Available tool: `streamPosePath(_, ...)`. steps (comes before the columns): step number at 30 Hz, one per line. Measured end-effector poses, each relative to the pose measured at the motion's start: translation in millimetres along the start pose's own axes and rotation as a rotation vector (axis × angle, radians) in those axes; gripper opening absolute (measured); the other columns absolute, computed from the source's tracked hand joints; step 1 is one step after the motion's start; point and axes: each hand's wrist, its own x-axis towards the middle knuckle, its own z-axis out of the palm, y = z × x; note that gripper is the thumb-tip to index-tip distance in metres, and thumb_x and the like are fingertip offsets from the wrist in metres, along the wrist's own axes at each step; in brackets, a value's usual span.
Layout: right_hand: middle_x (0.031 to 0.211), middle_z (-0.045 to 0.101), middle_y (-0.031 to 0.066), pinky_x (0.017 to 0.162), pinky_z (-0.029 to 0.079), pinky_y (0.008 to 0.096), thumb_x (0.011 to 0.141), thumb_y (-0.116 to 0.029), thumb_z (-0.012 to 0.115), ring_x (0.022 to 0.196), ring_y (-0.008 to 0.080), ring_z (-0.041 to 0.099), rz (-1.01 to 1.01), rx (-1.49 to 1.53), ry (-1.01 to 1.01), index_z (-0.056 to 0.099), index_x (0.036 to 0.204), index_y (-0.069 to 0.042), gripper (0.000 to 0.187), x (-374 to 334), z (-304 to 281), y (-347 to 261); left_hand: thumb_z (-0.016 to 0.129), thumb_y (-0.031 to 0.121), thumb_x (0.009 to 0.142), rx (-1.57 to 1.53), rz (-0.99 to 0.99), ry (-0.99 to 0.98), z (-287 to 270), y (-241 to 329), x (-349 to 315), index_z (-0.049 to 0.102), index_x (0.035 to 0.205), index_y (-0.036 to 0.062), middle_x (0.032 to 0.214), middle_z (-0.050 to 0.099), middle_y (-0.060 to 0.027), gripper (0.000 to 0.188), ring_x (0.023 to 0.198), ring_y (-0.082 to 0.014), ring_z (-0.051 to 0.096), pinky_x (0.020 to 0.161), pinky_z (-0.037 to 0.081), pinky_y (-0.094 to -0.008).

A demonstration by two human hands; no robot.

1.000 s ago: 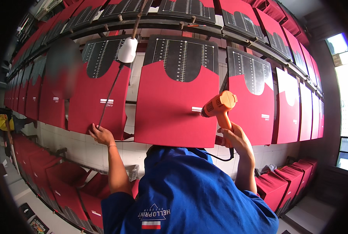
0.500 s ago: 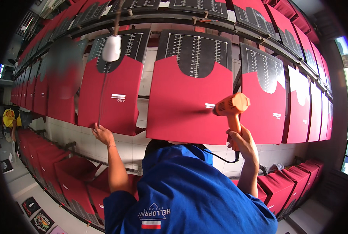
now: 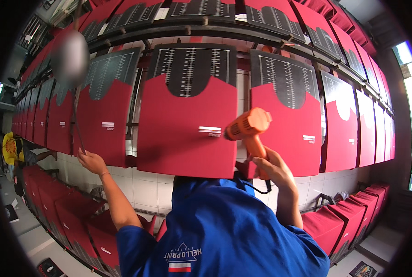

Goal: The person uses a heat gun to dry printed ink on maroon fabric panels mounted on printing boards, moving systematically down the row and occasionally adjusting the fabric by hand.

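My right hand (image 3: 276, 170) is closed around the handle of an orange heat gun (image 3: 252, 123). Its dark nozzle points left, right beside a small white print (image 3: 209, 130) on a red fabric piece (image 3: 183, 150). That fabric lies over a dark board (image 3: 191, 90) with white measuring marks, directly in front of me. Out to the left, my left hand (image 3: 91, 161) has its fingers closed on a thin cord (image 3: 79, 124). The cord runs up to a white hanging object (image 3: 71, 57), blurred, perhaps a plug or socket. The heat gun's black cable (image 3: 261, 190) passes behind my blue shirt.
Similar boards with red fabric stand in rows on both sides, such as one on the right (image 3: 286, 138). A dark metal rail (image 3: 187, 30) runs behind the front row. More red-covered boards (image 3: 323, 226) stand behind me. A person in yellow (image 3: 13, 147) is at the far left.
The view has shifted right along the row, so the boards sit further left. The heat gun stays by the same print. My left hand and the white hanging object are further left.
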Motion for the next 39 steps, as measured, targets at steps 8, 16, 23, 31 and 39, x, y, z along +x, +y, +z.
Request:
streamPosePath(8, 0.069, 0.053, 0.0024, 0.050, 0.045, 0.0259, 0.090, -0.021, 0.062, 0.056, 0.0113, 0.058, 0.013, -0.271, 0.044, 0.053, 0.111, 0.003, 0.032, 41.7, 122.0, -33.1, 0.040, 0.022, 0.103, 0.007, -0.230, -0.283, 79.6, -112.1, 16.6, 0.050, 0.134, 0.0055, 0.142, 0.042, -0.0223, 0.037, 0.129, -0.0374, 0.046, 0.100, 0.045, -0.0496)
streamPosePath(16, 0.071, 0.059, 0.0051, 0.053, 0.048, 0.0256, 0.093, -0.024, 0.059, 0.056, 0.0106, 0.058, 0.077, -0.372, 0.087, 0.053, 0.113, 0.003, 0.034, 47.2, 146.2, -40.5, 0.037, 0.023, 0.103, -0.013, -0.360, -0.233, 65.5, -61.6, 8.1, 0.049, 0.137, 0.0109, 0.152, 0.025, -0.0238, 0.038, 0.120, -0.0405, 0.053, 0.097, 0.048, -0.0505)
streamPosePath(23, 0.069, 0.057, 0.0039, 0.051, 0.046, 0.0244, 0.093, -0.022, 0.060, 0.055, 0.0105, 0.057, 0.048, -0.339, 0.101, 0.054, 0.109, 0.002, 0.030, 44.6, 146.8, -35.8, 0.039, 0.025, 0.103, -0.054, -0.404, -0.248, 67.5, -60.7, 5.3, 0.049, 0.137, 0.0091, 0.152, 0.024, -0.0247, 0.039, 0.120, -0.0419, 0.052, 0.098, 0.045, -0.0513)
streamPosePath(31, 0.065, 0.055, 0.0045, 0.052, 0.045, 0.0267, 0.092, -0.022, 0.061, 0.055, 0.0115, 0.056, 0.081, -0.357, 0.152, 0.054, 0.107, 0.002, 0.028, 45.9, 150.8, -35.4, 0.043, 0.029, 0.102, -0.072, -0.342, -0.187, 76.6, -69.2, 2.7, 0.050, 0.136, 0.0077, 0.150, 0.025, -0.0276, 0.041, 0.119, -0.0440, 0.051, 0.098, 0.045, -0.0503)
streamPosePath(39, 0.066, 0.055, 0.0041, 0.051, 0.046, 0.0261, 0.092, -0.019, 0.061, 0.056, 0.0114, 0.058, 0.078, -0.346, 0.175, 0.054, 0.111, 0.002, 0.029, 42.5, 143.4, -30.3, 0.043, 0.028, 0.101, -0.126, -0.373, -0.196, 74.4, -65.6, 5.0, 0.051, 0.135, 0.0062, 0.149, 0.026, -0.0290, 0.041, 0.119, -0.0432, 0.053, 0.096, 0.047, -0.0485)
